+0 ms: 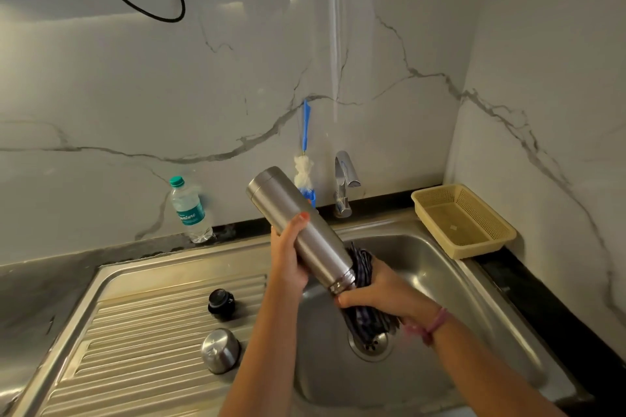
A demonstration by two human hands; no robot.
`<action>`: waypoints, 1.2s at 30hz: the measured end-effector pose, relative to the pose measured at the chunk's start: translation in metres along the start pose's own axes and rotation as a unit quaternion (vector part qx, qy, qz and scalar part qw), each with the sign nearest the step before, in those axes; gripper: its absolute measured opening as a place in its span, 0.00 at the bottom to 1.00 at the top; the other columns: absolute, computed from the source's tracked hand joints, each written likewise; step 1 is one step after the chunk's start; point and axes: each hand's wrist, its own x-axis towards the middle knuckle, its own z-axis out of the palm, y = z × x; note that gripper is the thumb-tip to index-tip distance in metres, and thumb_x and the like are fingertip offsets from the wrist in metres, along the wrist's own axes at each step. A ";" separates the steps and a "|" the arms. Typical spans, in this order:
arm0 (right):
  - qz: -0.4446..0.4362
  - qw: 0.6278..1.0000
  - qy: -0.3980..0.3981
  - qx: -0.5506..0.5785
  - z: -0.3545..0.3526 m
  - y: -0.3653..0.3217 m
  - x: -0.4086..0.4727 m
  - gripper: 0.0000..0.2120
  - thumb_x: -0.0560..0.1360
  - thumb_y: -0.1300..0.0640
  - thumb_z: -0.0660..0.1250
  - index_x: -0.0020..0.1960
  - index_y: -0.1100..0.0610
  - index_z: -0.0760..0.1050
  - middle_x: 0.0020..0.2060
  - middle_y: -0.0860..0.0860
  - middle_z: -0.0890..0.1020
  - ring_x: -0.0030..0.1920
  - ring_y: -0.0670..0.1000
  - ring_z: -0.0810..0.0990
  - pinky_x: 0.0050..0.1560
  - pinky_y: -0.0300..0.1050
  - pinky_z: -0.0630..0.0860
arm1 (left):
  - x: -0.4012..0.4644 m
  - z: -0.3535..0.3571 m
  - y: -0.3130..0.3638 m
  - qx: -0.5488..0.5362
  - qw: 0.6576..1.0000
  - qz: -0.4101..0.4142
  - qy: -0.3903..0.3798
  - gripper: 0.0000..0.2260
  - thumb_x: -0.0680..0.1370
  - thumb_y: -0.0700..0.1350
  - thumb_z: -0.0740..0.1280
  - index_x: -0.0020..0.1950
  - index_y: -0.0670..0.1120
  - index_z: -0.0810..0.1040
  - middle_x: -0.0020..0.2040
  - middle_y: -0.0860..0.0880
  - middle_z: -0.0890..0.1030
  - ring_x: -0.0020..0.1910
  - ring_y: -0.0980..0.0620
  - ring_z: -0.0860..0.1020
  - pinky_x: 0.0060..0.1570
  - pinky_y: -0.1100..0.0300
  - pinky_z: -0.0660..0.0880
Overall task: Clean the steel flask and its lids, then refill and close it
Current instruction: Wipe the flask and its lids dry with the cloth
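Steel flask (298,225) tilted mouth-down over the sink (440,281), left hand (288,257) curled round its body, right hand (369,298) gripping a dark striped cloth (364,318) bunched at the threaded mouth, seemingly wiping the rim. Black inner lid (221,303) and steel cap (220,350) parked on the ribbed drainboard (142,332). Likely slip from a wet one-handed grip, denting the flask on the basin; possible rolling of the cap on the ribs.

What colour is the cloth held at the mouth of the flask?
The cloth looks dark blue or purple with thin pale stripes, seen in the head view.
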 end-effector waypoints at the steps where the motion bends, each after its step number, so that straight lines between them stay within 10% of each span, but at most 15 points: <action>1: 0.014 0.996 -0.063 0.060 -0.003 -0.003 -0.003 0.22 0.66 0.63 0.77 0.56 0.49 0.73 0.47 0.48 0.82 0.44 0.45 0.83 0.45 0.38 0.79 | -0.001 -0.006 -0.002 -0.029 0.998 -0.014 -0.051 0.48 0.53 0.53 0.82 0.70 0.45 0.69 0.52 0.43 0.82 0.46 0.46 0.82 0.41 0.52 0.81; 4: 0.017 0.979 -0.131 0.157 0.003 -0.005 -0.010 0.17 0.66 0.64 0.72 0.54 0.54 0.77 0.41 0.49 0.84 0.41 0.47 0.83 0.42 0.39 0.78 | -0.003 -0.017 -0.008 -0.083 0.987 -0.030 -0.133 0.48 0.55 0.56 0.82 0.71 0.44 0.69 0.53 0.43 0.82 0.46 0.47 0.81 0.42 0.53 0.81; 12: -0.081 0.982 0.155 -0.067 0.032 0.008 0.007 0.28 0.64 0.57 0.77 0.56 0.43 0.66 0.47 0.44 0.78 0.41 0.43 0.81 0.34 0.31 0.75 | 0.006 -0.003 0.008 0.069 0.996 0.033 0.051 0.45 0.60 0.46 0.81 0.72 0.50 0.63 0.57 0.45 0.78 0.53 0.46 0.80 0.47 0.50 0.79; 18: -0.002 0.986 -0.078 0.149 0.023 0.008 0.012 0.26 0.60 0.58 0.78 0.57 0.55 0.77 0.47 0.54 0.84 0.48 0.52 0.83 0.48 0.43 0.79 | 0.007 -0.024 0.010 -0.055 0.992 -0.016 -0.114 0.45 0.54 0.55 0.83 0.67 0.42 0.73 0.54 0.42 0.83 0.46 0.47 0.83 0.43 0.52 0.81; 25: -0.070 0.986 0.146 -0.030 0.045 0.002 0.021 0.27 0.65 0.58 0.77 0.57 0.46 0.67 0.48 0.49 0.79 0.40 0.44 0.82 0.34 0.34 0.77 | 0.021 -0.022 0.026 0.078 0.996 0.038 -0.007 0.50 0.53 0.51 0.83 0.71 0.51 0.64 0.59 0.43 0.78 0.54 0.46 0.81 0.52 0.46 0.79; 32: 0.014 0.990 -0.036 0.133 0.035 0.004 0.021 0.31 0.55 0.53 0.80 0.57 0.54 0.76 0.47 0.54 0.84 0.47 0.53 0.84 0.48 0.45 0.79 | 0.022 -0.039 0.026 -0.019 0.996 -0.016 -0.089 0.46 0.55 0.54 0.81 0.70 0.44 0.71 0.54 0.42 0.84 0.48 0.47 0.83 0.44 0.50 0.81; 36: -0.026 0.997 0.044 0.056 0.048 0.004 0.018 0.33 0.57 0.52 0.79 0.59 0.52 0.72 0.48 0.52 0.83 0.46 0.52 0.83 0.45 0.41 0.80 | 0.025 -0.045 0.024 -0.027 0.996 -0.014 -0.079 0.49 0.54 0.57 0.83 0.72 0.45 0.69 0.59 0.39 0.81 0.50 0.44 0.81 0.45 0.50 0.80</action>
